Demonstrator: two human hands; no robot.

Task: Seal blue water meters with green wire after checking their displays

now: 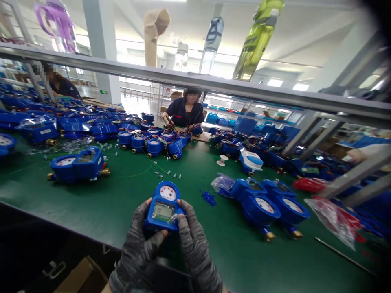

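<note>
Between my two hands is a blue water meter [162,209], held near the front edge of the green table. A round white dial is at its top, and a grey display showing digits sits below. My left hand [139,240], in a grey fingerless glove, grips its left side, thumb at the lower edge. Gloved the same way, my right hand [195,244] closes on the right side, with fingertips by the display. Beyond it to the left lies another blue meter [77,162] with brass ends. Two more meters [258,201] rest to the right.
Small blue parts [209,198] are scattered near a plastic bag [222,183]. A white spool [222,160] stands further back. A metal rod [342,254] lies at the right. Rows of meters [152,142] fill the back, where a person [186,108] sits. Bottles stand on the overhead shelf [183,77].
</note>
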